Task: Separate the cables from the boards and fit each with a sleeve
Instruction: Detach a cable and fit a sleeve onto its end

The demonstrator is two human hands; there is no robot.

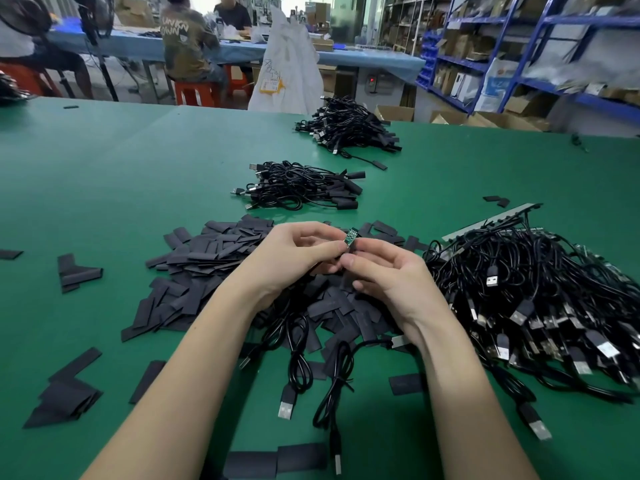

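A small green board is pinched between the fingertips of the left hand and the right hand, both grips clamped on it, held above the heap of flat black sleeves. The board's long axis is tilted slightly off upright, its free end pointing up and away from the person; a sleeve appears to be gathered just below it, though that part is hidden by the fingers. Its cable is judged to trail down toward the person. Farther out on the green surface, two piles of sleeved cables are seen as finished work. To the right, a large tangle of unsleeved cables is left, so the task is judged well short of done.
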